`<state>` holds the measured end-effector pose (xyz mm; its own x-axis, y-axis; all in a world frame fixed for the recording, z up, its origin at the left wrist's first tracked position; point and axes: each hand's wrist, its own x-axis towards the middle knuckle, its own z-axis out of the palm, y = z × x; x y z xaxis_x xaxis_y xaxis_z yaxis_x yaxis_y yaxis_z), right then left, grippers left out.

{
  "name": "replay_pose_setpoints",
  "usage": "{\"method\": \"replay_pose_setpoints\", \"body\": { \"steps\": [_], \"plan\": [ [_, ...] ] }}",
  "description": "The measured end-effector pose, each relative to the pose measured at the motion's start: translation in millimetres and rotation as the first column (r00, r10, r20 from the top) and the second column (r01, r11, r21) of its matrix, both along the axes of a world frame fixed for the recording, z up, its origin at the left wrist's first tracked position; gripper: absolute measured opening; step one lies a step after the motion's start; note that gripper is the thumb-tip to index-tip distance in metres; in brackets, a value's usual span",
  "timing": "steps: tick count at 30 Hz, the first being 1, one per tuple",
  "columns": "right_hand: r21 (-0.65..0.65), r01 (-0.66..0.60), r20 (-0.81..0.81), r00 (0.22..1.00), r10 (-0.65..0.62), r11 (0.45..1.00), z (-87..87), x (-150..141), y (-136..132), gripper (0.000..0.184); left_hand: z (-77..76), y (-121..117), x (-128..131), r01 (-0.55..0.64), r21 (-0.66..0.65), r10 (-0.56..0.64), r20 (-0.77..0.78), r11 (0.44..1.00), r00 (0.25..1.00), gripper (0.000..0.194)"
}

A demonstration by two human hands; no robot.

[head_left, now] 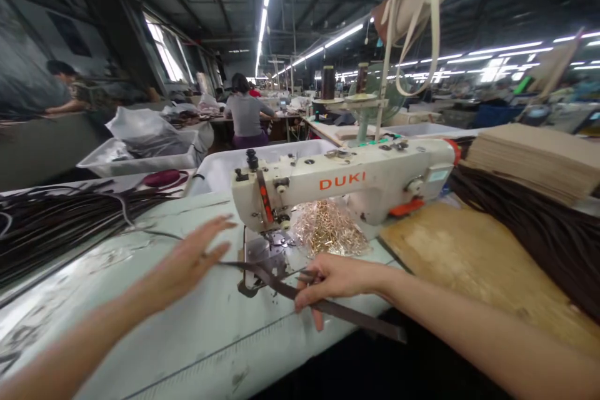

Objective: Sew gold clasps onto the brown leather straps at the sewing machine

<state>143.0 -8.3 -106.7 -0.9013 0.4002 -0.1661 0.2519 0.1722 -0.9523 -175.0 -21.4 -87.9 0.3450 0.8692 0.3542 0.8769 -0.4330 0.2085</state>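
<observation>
While the left hand [187, 262] floats flat just above the pale green work surface [197, 337], its fingers [213, 225] are spread wide open and hold nothing; the tips point toward the head of the machine, and the thin end of a long dark brown leather strap [281, 287] lies just under the palm's edge. Farther left on the surface lies a loose heap of dark brown cords [56, 219]. At the centre stands a cream-white sewing machine with orange DUKI lettering [342, 181], its needle end over a metal plate [262, 250] where the strap passes. Behind the plate, under the machine's arm, sits a pile of small shiny gold metal fittings [330, 231]. The right hand [335, 278] is closed on the strap, fingers [304, 300] curled over it and pinching it against the surface near the front edge; the strap's free end runs on past the hand and off the edge. To the right lie a worn wooden board [469, 269] and a stack of tan sheets [539, 159]. A person in a grey top [246, 114] sits well behind.
</observation>
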Motion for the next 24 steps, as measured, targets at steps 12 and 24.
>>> {"method": "replay_pose_setpoints", "body": {
  "steps": [12,24],
  "plan": [
    [0.197,0.002,0.152,0.988,-0.033,0.980,-2.3,6.1,6.3,0.023,-57.6,-19.1,-25.4,-0.020,-0.051,0.011,-0.167,0.998,0.986,0.036],
    [0.818,0.298,-0.002,0.857,-0.516,0.492,-20.7,19.2,28.2,0.026,-53.5,-30.6,79.1,0.163,-0.221,-0.167,0.001,0.962,0.986,0.028]
  ]
}}
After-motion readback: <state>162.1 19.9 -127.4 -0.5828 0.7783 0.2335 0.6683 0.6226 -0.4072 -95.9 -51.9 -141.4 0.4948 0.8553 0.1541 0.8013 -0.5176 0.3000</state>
